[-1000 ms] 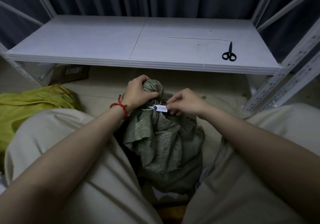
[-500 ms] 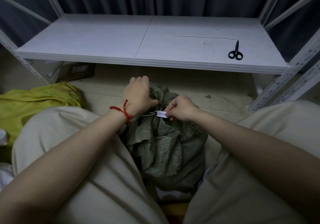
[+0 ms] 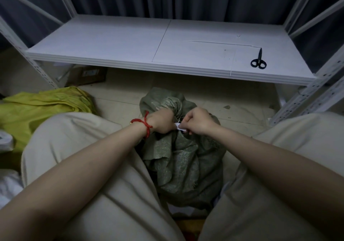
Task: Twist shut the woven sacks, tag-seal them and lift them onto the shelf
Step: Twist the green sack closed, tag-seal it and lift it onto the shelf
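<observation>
A green woven sack (image 3: pixel 183 164) stands on the floor between my knees, its top twisted into a bunch (image 3: pixel 168 104). My left hand (image 3: pixel 162 121), with a red cord on its wrist, grips the twisted neck just under that bunch. My right hand (image 3: pixel 198 122) pinches a small white seal tag (image 3: pixel 179 126) at the neck, close against my left hand. The tag's strap is hidden between the hands. The white shelf (image 3: pixel 119 45) lies straight ahead, above floor level.
Black scissors (image 3: pixel 258 61) lie at the shelf's right end. A yellow-green sack (image 3: pixel 37 106) is slumped on the floor at the left, a cardboard box (image 3: pixel 87 74) sits under the shelf, and perforated shelf uprights (image 3: pixel 305 99) stand at the right.
My left hand slid down from over the bunched top to the neck below it. My right hand drew in closer with the tag, so less of the tag shows.
</observation>
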